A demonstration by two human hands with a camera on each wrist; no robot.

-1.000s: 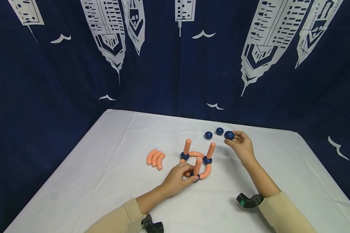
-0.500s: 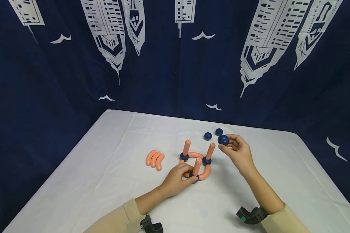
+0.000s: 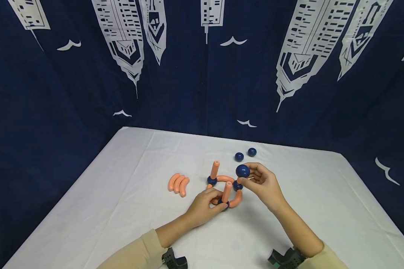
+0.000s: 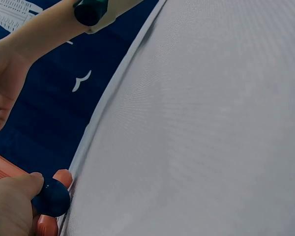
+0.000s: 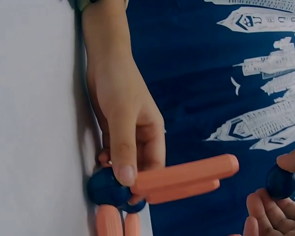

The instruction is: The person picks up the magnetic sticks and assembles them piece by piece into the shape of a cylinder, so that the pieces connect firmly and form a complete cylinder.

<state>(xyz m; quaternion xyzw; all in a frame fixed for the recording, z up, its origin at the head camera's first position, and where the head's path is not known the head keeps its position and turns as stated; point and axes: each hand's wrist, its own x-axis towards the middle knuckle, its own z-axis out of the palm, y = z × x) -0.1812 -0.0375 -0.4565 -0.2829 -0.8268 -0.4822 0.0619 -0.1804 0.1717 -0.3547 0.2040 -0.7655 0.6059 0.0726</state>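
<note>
Orange curved rods [image 3: 236, 200] and blue balls join into a ring on the table, with straight orange rods [image 3: 226, 192] standing up from the balls. My left hand [image 3: 202, 209] pinches the front blue ball [image 4: 53, 197] of this ring at the base of its upright rod. Between thumb and fingers of my right hand [image 3: 264, 186] is a loose blue ball [image 3: 242, 171], held above the ring's right-hand ball [image 3: 237, 185]. In the head view, that ball's upright rod is mostly hidden behind my right hand and the held ball. The right wrist view also shows the held ball [image 5: 282, 182].
Two more blue balls [image 3: 239, 157] lie on the white-covered table [image 3: 138, 175] beyond the ring. Several curved orange rods [image 3: 177, 184] rest side by side to its left. A dark blue cloth [image 3: 188, 86] printed with white buildings hangs behind the table.
My right hand has carried the blue ball left and nearer, from beside the two loose balls to over the ring's right-hand rod. My left hand has stayed on the front ball.
</note>
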